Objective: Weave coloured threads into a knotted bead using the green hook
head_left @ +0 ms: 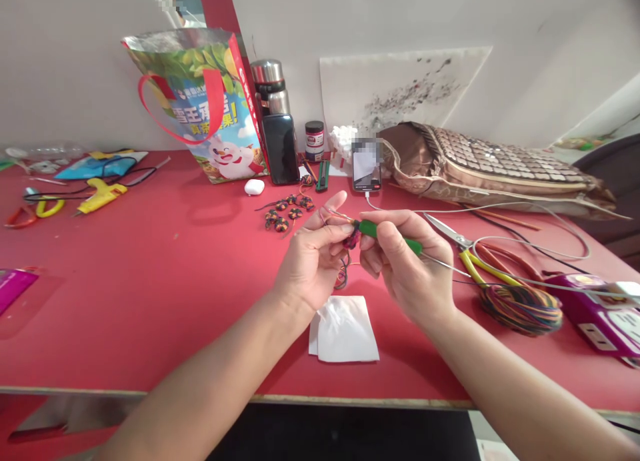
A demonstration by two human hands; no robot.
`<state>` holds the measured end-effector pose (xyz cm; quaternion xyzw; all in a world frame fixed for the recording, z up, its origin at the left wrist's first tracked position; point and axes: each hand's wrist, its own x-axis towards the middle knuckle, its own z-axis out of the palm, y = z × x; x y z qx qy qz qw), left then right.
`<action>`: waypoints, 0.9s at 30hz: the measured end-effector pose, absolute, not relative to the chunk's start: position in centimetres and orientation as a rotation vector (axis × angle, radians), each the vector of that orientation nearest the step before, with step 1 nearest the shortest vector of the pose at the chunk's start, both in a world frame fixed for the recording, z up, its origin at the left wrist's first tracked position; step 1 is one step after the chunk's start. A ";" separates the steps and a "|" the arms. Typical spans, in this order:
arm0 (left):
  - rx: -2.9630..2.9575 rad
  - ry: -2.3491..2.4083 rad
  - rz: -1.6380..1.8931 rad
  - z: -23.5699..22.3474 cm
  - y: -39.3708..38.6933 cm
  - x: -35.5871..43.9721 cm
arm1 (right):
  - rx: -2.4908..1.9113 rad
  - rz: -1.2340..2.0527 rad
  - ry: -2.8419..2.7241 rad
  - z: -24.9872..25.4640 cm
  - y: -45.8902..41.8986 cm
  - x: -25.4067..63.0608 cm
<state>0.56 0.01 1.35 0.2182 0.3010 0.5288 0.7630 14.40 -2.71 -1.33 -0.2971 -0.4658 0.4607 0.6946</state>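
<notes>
Between the thumb and fingers of my left hand [317, 248], a small dark, pink and orange yarn piece [352, 238] is pinched, its loose strands running up over the fingers. My right hand [407, 258] is closed round a green-handled crochet hook [370, 230], pointed left at the piece; its tip is hidden against the yarn. Below the hands hangs a loop of dark yarn [342, 274]. A white cloth pouch [347, 331] lies under them on the red table. Just beyond the left hand rest several small round multicoloured yarn pieces [294, 213].
To the right are scissors [460, 238], a multicoloured yarn bundle [523, 309], a purple power strip [595, 314] and a white cable. At the back stand a shopping bag [215, 114], phones [281, 148], a jar [315, 141] and a brown cushion-like bag [480, 158]. A yellow glue gun [103, 196] lies left.
</notes>
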 end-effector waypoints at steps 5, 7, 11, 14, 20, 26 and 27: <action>0.778 0.578 1.247 0.7 0.6 0.1 | -0.692 1.006 -1.061 -1.0 -2.8 14.6; 0.859 0.575 1.257 0.6 0.7 0.0 | -0.707 1.001 -1.059 -0.9 -2.8 14.7; 0.987 0.603 1.307 0.5 0.8 -0.1 | -0.706 1.026 -1.032 -0.8 -2.6 14.9; 1.050 0.625 1.370 0.6 0.7 -0.1 | -0.691 1.046 -1.024 -0.6 -2.6 15.2; 1.047 0.574 1.328 0.6 0.8 0.0 | -0.618 1.036 -1.078 -0.4 -3.0 15.0; 1.020 0.577 1.365 0.1 0.9 0.2 | -0.617 1.027 -1.067 -0.6 -3.1 14.9; 1.030 0.571 1.356 0.0 0.8 0.3 | -0.613 1.019 -1.066 -0.6 -3.0 14.9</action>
